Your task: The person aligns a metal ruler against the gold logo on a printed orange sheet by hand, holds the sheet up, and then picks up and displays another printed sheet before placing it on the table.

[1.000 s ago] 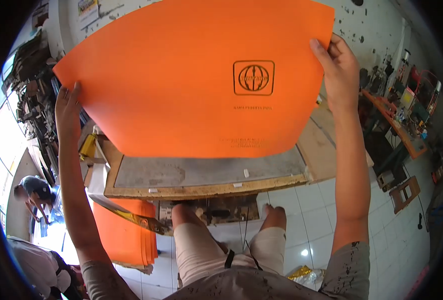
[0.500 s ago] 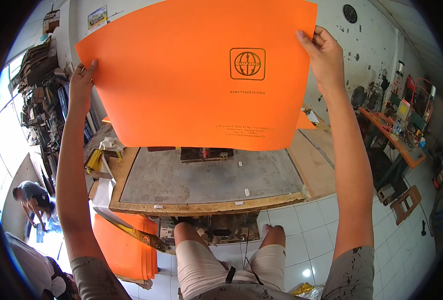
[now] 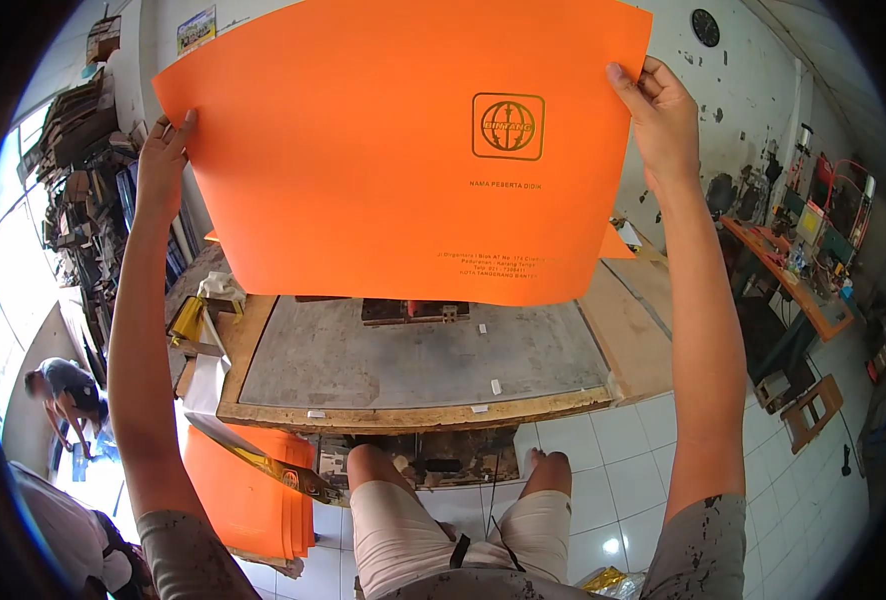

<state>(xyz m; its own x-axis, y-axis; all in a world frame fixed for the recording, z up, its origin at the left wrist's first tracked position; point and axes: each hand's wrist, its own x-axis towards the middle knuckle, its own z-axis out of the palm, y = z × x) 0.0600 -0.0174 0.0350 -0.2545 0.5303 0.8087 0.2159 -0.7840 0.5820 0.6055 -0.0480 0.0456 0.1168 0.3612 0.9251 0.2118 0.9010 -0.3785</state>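
A large orange sheet (image 3: 363, 160) is held up before me, slightly curved, with a dark gold globe emblem and small printed lines on its right part. My left hand (image 3: 166, 150) pinches its left edge, and my right hand (image 3: 656, 110) grips the upper right edge, thumb in front. Below the sheet lies a grey metal plate (image 3: 403, 360) in a wooden frame, with small white pieces on it. A gold foil strip (image 3: 273, 465) hangs from the table's left side, over a stack of orange sheets (image 3: 233, 500).
A gold foil roll (image 3: 191, 322) sits at the table's left. Two other people, one bent over (image 3: 68, 395) and one in a white top (image 3: 63, 520), are at the lower left. A cluttered workbench (image 3: 788, 275) stands at right; a wooden stool (image 3: 813, 410) is on the floor.
Over the last second the sheet and both hands have risen a little in view, uncovering more of the grey plate. Most recently, the sheet's right side and my right hand have shifted slightly right.
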